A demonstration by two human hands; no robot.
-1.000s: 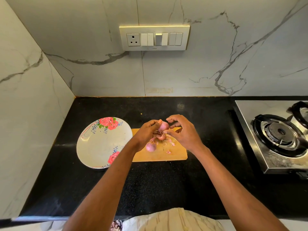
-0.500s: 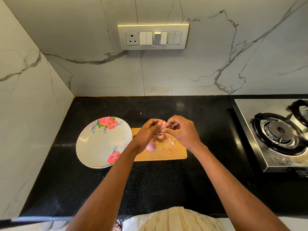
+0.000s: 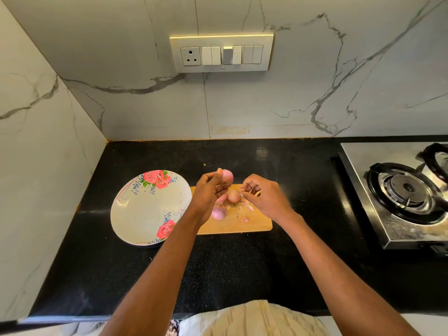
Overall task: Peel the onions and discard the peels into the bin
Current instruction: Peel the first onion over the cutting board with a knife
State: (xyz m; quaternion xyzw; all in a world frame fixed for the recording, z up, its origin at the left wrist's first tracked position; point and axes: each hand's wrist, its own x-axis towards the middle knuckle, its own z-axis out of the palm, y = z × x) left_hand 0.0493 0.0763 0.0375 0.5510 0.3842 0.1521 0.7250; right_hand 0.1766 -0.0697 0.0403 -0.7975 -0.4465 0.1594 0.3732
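My left hand (image 3: 209, 190) holds a small pink onion (image 3: 227, 177) between thumb and fingers, raised above the far edge of the wooden cutting board (image 3: 252, 221). My right hand (image 3: 265, 197) hovers over the board with thumb and fingers pinched together on what looks like a scrap of peel. A pale onion (image 3: 234, 196) lies on the board between my hands. A purple onion (image 3: 219, 212) lies on the board by my left wrist. Bits of pink peel (image 3: 249, 208) are scattered on the board. No bin is in view.
A floral plate (image 3: 145, 214) lies on the black counter (image 3: 242, 263) left of the board. A steel gas stove (image 3: 400, 190) stands at the right. Marble walls close the back and left, with a switch panel (image 3: 221, 53) on the back wall.
My hands have come apart: the left lifted its onion up and to the left, the right drew away to the right. The pale onion on the board now shows between them.
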